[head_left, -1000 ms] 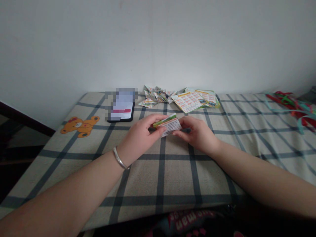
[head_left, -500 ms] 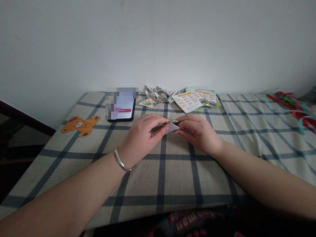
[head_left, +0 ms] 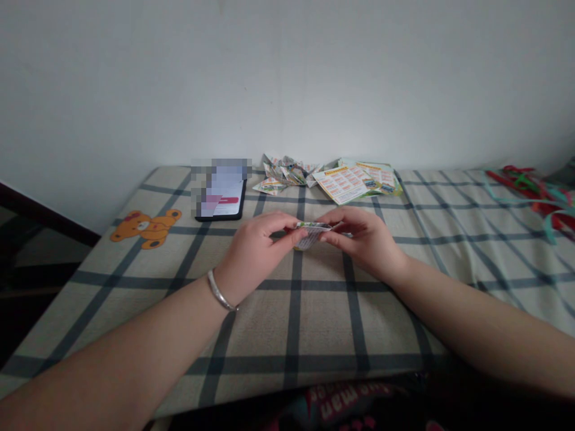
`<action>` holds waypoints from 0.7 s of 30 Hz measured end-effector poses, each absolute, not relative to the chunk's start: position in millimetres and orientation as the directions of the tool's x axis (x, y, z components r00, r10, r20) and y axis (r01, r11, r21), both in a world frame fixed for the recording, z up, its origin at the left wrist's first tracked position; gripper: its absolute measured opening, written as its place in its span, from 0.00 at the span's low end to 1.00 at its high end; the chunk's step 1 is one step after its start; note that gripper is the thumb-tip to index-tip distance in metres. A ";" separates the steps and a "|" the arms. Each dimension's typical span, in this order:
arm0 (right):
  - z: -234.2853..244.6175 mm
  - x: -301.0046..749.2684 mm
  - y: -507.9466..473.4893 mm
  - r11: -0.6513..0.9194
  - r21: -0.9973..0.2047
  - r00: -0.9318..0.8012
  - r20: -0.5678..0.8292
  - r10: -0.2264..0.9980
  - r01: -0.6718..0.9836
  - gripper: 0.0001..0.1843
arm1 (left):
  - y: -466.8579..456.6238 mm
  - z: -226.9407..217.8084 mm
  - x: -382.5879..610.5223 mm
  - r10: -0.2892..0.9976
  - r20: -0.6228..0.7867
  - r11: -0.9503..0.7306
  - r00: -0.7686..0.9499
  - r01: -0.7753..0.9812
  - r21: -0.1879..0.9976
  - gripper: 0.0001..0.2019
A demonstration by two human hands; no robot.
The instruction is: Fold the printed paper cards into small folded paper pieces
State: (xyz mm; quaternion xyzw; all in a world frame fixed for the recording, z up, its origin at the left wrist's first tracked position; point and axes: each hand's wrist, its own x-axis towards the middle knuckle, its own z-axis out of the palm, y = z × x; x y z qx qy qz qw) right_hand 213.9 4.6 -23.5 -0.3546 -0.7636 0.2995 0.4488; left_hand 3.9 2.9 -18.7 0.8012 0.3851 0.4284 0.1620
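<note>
Between both hands is a small folded piece of printed paper [head_left: 309, 237], just above the checked tablecloth. My left hand [head_left: 258, 248], with a silver bangle at its wrist, pinches the paper's left side between thumb and fingers. On the other side, my right hand [head_left: 366, 242] grips the right edge, its thumb in front and its fingers behind. The fingers cover part of the paper, so its full folded shape is hidden.
Behind the hands lie several folded paper pieces [head_left: 287, 172] and a few flat printed leaflets [head_left: 345, 184]. A phone [head_left: 224, 200] with a lit screen is at the left, near a bear picture [head_left: 146, 228]. Red, green and teal ribbons [head_left: 534, 194] lie far right on the tablecloth [head_left: 251, 341].
The paper has turned between my fingers: its printed face now shows wider, with a straight upper edge. Both hands stay nearly in place, with small finger shifts.
</note>
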 end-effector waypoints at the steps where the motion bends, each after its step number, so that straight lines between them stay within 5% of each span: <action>1: -23.7 214.4 5.1 0.565 -0.781 -0.349 0.469 0.812 0.265 0.09 | 3.4 -18.8 3.9 0.757 0.559 -0.651 0.338 0.468 0.598 0.05; 21: -21.4 214.2 1.0 0.735 -0.596 -0.362 0.640 0.678 0.324 0.09 | 0.9 -14.7 4.1 0.695 0.536 -0.717 0.479 0.514 0.471 0.14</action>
